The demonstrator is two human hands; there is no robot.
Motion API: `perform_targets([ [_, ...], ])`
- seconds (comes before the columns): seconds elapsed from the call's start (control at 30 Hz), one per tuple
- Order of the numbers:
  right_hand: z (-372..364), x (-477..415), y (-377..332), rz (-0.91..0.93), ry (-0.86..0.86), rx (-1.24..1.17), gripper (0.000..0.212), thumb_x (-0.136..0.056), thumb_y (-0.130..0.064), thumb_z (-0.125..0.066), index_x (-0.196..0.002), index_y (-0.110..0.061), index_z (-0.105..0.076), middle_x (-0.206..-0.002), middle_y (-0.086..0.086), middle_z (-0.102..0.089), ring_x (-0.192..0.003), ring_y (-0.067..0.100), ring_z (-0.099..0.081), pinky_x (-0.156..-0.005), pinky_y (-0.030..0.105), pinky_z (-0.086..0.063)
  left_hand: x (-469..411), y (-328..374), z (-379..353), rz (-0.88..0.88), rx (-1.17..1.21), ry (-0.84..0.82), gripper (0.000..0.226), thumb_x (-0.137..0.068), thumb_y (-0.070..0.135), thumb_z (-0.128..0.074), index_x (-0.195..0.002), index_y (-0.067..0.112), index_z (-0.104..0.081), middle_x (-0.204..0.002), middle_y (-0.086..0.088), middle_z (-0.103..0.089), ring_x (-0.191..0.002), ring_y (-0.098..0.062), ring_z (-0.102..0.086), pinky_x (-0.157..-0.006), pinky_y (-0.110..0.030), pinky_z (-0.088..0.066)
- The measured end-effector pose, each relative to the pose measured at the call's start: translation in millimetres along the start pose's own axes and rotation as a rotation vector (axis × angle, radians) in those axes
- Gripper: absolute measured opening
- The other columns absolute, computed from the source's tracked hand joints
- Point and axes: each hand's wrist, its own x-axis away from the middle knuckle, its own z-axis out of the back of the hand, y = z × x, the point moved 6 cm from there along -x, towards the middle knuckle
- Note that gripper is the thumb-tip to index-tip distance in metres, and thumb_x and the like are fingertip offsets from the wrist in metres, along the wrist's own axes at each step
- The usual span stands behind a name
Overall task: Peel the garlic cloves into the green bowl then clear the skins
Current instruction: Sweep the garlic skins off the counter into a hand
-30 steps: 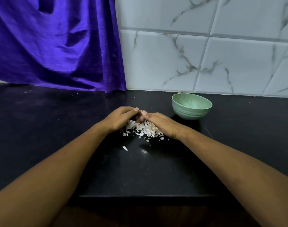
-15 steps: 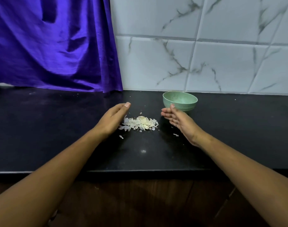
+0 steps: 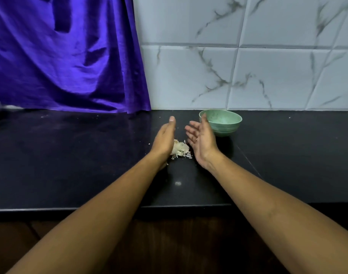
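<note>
Now, fingers first: the left hand's fingers are stretching out straight and close together, gripping nothing, and the right hand's fingers are spreading loosely, palm turning inward, also holding nothing. The left hand is standing on its edge with its back to the camera, and the right hand is facing it across a narrow gap. Between the heels of the two palms the pile of garlic skins is lying on the black counter, about midway between its front and back edges, tucked right against the left palm, with a few loose flakes just beside it. The green bowl is sitting just right of the right hand, near the counter's back edge, and its contents are not showing clearly. Behind, a purple cloth is hanging over the back left, and marbled wall tiles are running along the rest.
</note>
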Motion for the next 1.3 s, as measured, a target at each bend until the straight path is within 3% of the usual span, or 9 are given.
perform_targets([
  [0.13,19.3,13.0,-3.1,0.135,-0.13,0.371,0.055,-0.1,-0.057,-0.053,-0.141,-0.02,-0.052,-0.143,-0.003,-0.057,-0.136,0.008,-0.05,-0.119,0.031,-0.034,-12.3,-5.0,17.9,0.057,0.229,-0.027,0.059,-0.108,0.058,-0.033,-0.134,0.012,-0.06,-0.13,-0.011,-0.066,-0.115,-0.022,-0.064,-0.118,-0.045,-0.038],
  [0.27,16.2,21.9,5.1,0.179,-0.317,0.971,0.13,-0.06,-0.088,-0.07,-0.162,-0.025,-0.021,-0.168,-0.004,-0.026,-0.153,0.01,-0.026,-0.124,0.033,-0.025,-23.7,-4.4,37.0,0.051,0.186,-0.019,0.067,-0.105,0.065,-0.03,-0.138,0.015,-0.06,-0.133,-0.005,-0.066,-0.12,-0.021,-0.064,-0.119,-0.045,-0.037],
  [0.4,-11.4,21.4,11.8,0.259,-0.431,1.243,0.142,-0.061,-0.088,-0.071,-0.165,-0.022,0.0,-0.173,-0.002,-0.007,-0.158,0.013,-0.008,-0.128,0.035,-0.016,-30.7,-4.9,47.9,0.06,0.159,-0.01,0.071,-0.102,0.071,-0.03,-0.137,0.017,-0.062,-0.132,-0.003,-0.068,-0.121,-0.019,-0.064,-0.118,-0.042,-0.039],
  [0.57,-34.8,-5.6,15.8,0.326,-0.432,1.268,0.131,-0.069,-0.085,-0.069,-0.165,-0.024,-0.003,-0.172,0.003,-0.013,-0.158,0.018,-0.013,-0.127,0.039,-0.02,-37.2,-9.5,51.4,0.048,0.144,0.041,0.075,-0.1,0.074,-0.029,-0.135,0.018,-0.064,-0.129,0.0,-0.068,-0.121,-0.016,-0.062,-0.11,-0.036,-0.041],
  [0.67,-47.0,-22.6,20.0,0.396,-0.491,1.242,0.107,-0.079,-0.08,-0.063,-0.161,-0.026,-0.022,-0.165,0.005,-0.032,-0.152,0.022,-0.03,-0.123,0.043,-0.03,-40.9,-11.9,58.9,0.03,0.146,0.128,0.073,-0.101,0.073,-0.031,-0.131,0.018,-0.067,-0.128,0.001,-0.067,-0.121,-0.015,-0.06,-0.11,-0.034,-0.041],
  [0.8,-52.0,-32.8,25.2,0.546,-0.549,1.251,0.053,-0.091,-0.061,-0.058,-0.128,-0.023,-0.063,-0.119,0.004,-0.061,-0.114,0.024,-0.055,-0.101,0.043,-0.046,-43.8,-15.8,68.2,0.027,0.154,0.201,0.071,-0.101,0.073,-0.032,-0.129,0.019,-0.068,-0.124,0.004,-0.067,-0.118,-0.012,-0.06,-0.111,-0.034,-0.042],
  [0.97,-51.3,-25.5,18.9,0.663,-0.512,1.278,0.012,-0.101,-0.03,-0.059,-0.101,-0.018,-0.057,-0.094,-0.002,-0.049,-0.092,0.023,-0.053,-0.082,0.044,-0.047,-38.5,-15.5,68.1,0.026,0.112,0.175,0.068,-0.102,0.071,-0.032,-0.129,0.019,-0.068,-0.125,0.004,-0.068,-0.117,-0.012,-0.061,-0.113,-0.038,-0.043],
  [1.13,-49.8,-16.4,10.1,0.643,-0.377,1.474,0.032,-0.106,-0.053,-0.042,-0.084,-0.03,-0.043,-0.089,0.003,-0.066,-0.087,0.029,-0.063,-0.068,0.037,-0.038,-24.0,-14.5,63.9,0.02,0.082,0.137,0.062,-0.104,0.065,-0.036,-0.125,0.018,-0.069,-0.124,0.002,-0.069,-0.116,-0.013,-0.064,-0.105,-0.034,-0.047],
  [1.3,-48.7,-4.6,1.6,0.57,-0.303,1.517,0.057,-0.106,-0.06,-0.033,-0.061,-0.025,-0.037,-0.063,-0.004,-0.042,-0.071,0.028,-0.049,-0.065,0.039,-0.038,-8.3,-14.6,57.9,-0.021,0.054,0.133,0.054,-0.104,0.061,-0.042,-0.119,0.018,-0.071,-0.12,0.002,-0.072,-0.114,-0.013,-0.067,-0.099,-0.034,-0.052],
])
